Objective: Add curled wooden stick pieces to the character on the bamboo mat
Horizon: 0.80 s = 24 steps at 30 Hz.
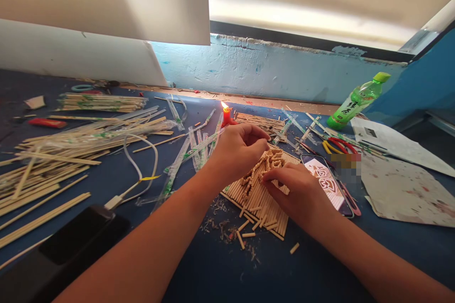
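Note:
Between my hands lies a flat panel of wooden sticks (234, 193) laid side by side. A raised curling pattern of short stick pieces (248, 184) stands on it. My left hand (241, 147) is over the panel's far left part, fingers curled together; what they hold, if anything, is hidden. At the pattern's right side, my right hand (298, 191) pinches with thumb and forefinger, and anything between the tips is too small to name. Loose cut stick pieces (249, 235) lie along the panel's near edge. Just beyond my left hand burns a red candle (226, 117).
A phone (325, 182) showing a curly design lies right of the panel, near pliers (341, 144), a green bottle (359, 102) and stained paper (408, 189). Leftward are stick bundles (103, 102), a red cutter (47, 123), a white cable (156, 156) and a black power bank (85, 236).

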### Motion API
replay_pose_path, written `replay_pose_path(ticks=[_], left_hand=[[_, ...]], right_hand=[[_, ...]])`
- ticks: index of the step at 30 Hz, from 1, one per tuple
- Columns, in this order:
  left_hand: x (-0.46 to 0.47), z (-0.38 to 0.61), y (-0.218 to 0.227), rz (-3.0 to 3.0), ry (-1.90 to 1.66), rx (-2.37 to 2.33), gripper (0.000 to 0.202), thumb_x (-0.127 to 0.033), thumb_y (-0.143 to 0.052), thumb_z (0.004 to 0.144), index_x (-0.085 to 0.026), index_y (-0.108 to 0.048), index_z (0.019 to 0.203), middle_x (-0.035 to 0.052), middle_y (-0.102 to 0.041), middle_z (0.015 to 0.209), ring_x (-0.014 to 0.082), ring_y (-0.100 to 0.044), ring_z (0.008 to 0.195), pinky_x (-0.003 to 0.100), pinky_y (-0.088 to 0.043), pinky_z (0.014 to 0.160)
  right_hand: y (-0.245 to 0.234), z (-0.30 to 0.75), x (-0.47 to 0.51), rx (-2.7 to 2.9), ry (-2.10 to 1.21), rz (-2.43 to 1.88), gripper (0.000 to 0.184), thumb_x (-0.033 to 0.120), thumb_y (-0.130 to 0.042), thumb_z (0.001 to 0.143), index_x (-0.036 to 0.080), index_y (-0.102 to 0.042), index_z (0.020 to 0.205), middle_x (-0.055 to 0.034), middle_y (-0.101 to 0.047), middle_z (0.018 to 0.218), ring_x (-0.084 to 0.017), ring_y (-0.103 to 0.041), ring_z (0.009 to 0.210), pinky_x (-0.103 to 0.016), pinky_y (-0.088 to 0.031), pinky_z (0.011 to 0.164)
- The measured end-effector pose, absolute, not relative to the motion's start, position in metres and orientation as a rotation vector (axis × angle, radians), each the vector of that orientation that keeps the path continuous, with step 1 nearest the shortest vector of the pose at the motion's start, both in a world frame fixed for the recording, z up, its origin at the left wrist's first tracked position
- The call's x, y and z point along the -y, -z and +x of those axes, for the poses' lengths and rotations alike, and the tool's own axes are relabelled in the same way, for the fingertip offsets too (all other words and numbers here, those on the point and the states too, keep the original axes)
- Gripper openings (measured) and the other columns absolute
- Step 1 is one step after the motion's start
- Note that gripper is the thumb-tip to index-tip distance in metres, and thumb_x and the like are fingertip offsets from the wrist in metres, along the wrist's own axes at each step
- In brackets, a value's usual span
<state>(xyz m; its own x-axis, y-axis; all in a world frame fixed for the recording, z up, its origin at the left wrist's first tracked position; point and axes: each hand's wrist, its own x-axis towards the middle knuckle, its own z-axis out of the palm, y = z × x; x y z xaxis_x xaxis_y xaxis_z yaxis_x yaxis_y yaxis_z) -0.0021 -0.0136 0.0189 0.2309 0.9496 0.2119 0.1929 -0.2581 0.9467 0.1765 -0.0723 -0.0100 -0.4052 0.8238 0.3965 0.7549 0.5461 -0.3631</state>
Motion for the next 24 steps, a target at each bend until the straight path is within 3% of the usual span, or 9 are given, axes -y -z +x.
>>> replay_pose_path(ticks=[24], left_hand=[[0.0129,-0.0009,-0.0165,1.609,-1.099,-1.075,0.014,-0.023,-0.061,0.079,-0.017,-0.070,0.089,0.0060,-0.075,0.082,0.0166,-0.068,0.071,0.027,-0.052,0.061]], right_hand=[[0.0109,0.1770,0.0699,2.250,-0.149,-1.254,0.013,0.019,-0.060,0.088,0.023,-0.072,0.087,-0.0035,-0.070,0.075,-0.019,-0.062,0.074,-0.033,-0.046,0.072]])
